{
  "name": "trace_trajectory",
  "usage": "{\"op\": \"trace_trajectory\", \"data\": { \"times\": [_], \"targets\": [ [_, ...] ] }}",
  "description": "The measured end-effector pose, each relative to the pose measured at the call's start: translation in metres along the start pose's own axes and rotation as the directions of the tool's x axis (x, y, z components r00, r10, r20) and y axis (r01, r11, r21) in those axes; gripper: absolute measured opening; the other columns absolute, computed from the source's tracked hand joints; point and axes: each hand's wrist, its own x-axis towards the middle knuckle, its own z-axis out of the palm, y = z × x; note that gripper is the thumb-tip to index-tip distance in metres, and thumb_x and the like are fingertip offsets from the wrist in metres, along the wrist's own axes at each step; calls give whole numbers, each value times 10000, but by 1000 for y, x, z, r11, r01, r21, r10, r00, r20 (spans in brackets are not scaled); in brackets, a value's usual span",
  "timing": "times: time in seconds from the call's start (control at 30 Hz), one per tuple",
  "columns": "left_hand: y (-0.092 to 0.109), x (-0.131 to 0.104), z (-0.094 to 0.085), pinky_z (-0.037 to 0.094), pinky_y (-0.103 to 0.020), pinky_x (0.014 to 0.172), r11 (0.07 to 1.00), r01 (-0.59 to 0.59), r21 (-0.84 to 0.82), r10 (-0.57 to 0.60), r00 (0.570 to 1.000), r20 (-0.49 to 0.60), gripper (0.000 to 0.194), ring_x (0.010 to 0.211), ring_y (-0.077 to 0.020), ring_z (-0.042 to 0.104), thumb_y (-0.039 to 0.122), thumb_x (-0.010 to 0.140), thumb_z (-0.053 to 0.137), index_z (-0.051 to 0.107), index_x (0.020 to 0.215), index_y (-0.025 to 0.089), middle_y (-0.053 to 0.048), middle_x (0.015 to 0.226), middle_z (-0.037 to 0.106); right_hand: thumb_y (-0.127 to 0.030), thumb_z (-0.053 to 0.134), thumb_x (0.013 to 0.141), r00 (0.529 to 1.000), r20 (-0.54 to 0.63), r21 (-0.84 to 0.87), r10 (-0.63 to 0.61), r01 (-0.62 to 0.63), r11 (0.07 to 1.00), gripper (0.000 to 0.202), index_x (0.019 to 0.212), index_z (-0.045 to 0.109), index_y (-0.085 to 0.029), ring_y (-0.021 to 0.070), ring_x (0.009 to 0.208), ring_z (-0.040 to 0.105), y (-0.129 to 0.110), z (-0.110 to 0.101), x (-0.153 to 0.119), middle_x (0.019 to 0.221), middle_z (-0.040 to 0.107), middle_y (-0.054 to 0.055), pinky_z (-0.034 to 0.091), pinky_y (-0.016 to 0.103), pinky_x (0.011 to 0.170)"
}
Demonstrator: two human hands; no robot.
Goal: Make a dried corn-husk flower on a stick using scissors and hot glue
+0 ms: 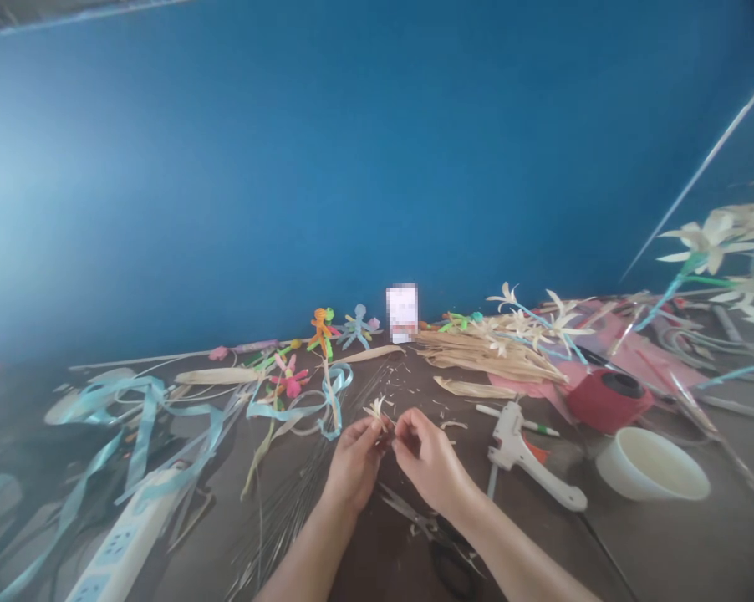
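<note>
My left hand (357, 458) pinches a small cream-coloured flower (375, 407) of narrow dried-husk petals, which stick up above the thumb. Close against it, the fingers of my right hand (428, 456) are pinched together near the flower's base; what lies between them is too small to make out. Below the hands, scissors (408, 512) lie on the dark table (377, 556), partly hidden by my right forearm. A bundle of thin wires (289, 510) runs beside my left forearm. Small husk scraps (408, 390) are scattered just beyond the fingers.
To the right are a white glue gun (527, 460), a white bowl (653, 468), a red roll (608, 400) and finished husk flowers (706, 242). Dried husks (490, 355) lie behind. At left are blue ribbon (145, 418), a power strip (123, 543) and pipe-cleaner figures (322, 332).
</note>
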Motion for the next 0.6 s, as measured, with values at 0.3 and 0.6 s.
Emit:
{"op": "trace_trajectory", "data": {
  "times": [0.3, 0.6],
  "targets": [
    [-3, -1, 2, 416, -228, 657, 1000, 7, -30, -8, 999, -31, 104, 666, -116, 554, 223, 689, 642, 658, 691, 120, -41, 698, 628, -125, 458, 724, 999, -21, -22, -44, 44, 999, 77, 729, 432, -197, 108, 582, 503, -3, 3, -3, 642, 513, -40, 390, 203, 570],
    [1, 5, -5, 426, -215, 613, 996, -32, -88, 20, 990, -137, 79, 677, -102, 548, 210, 668, 658, 641, 712, 147, -18, 735, 611, -197, 430, 782, 971, -200, -387, -129, 43, 921, 135, 771, 563, -183, 164, 685, 539, 11, -49, 20, 748, 592, 38, 397, 266, 653]
  ]
}}
